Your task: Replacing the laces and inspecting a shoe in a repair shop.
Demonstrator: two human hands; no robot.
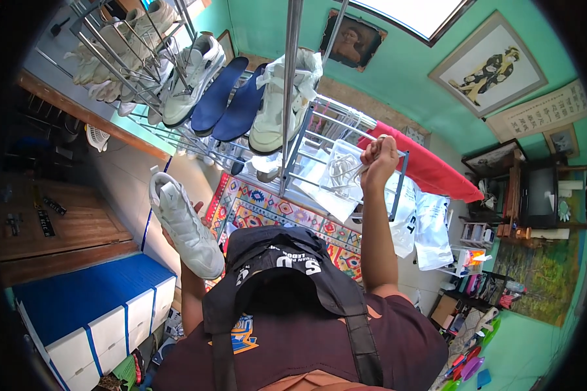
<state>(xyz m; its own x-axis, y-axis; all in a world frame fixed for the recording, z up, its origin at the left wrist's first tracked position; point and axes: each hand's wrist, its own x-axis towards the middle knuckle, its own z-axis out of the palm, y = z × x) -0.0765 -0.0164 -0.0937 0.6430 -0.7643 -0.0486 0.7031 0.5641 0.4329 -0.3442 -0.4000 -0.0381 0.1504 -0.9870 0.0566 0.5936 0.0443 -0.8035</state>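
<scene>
A white sneaker (188,225) stands toe down at the left, with my left hand (200,214) closed around it from behind. Most of that hand is hidden by the shoe; a few fingertips show at its edge. My right hand (379,159) is raised in a fist at the right, in front of the metal rack. Looped white shoelace (344,171) hangs beside the fist and appears to run into it. On the rack's top, farther off, are a pale high-top sneaker (284,107), two dark blue insoles (231,104) and another white sneaker (194,78).
The metal rack (287,85) holds more pale shoes (121,49) at the far left. A red cloth (430,166) and white plastic bags (431,228) hang at its right. A patterned rug (261,202) lies below. A blue-topped white box (91,306) stands near left, by a wooden door (65,225).
</scene>
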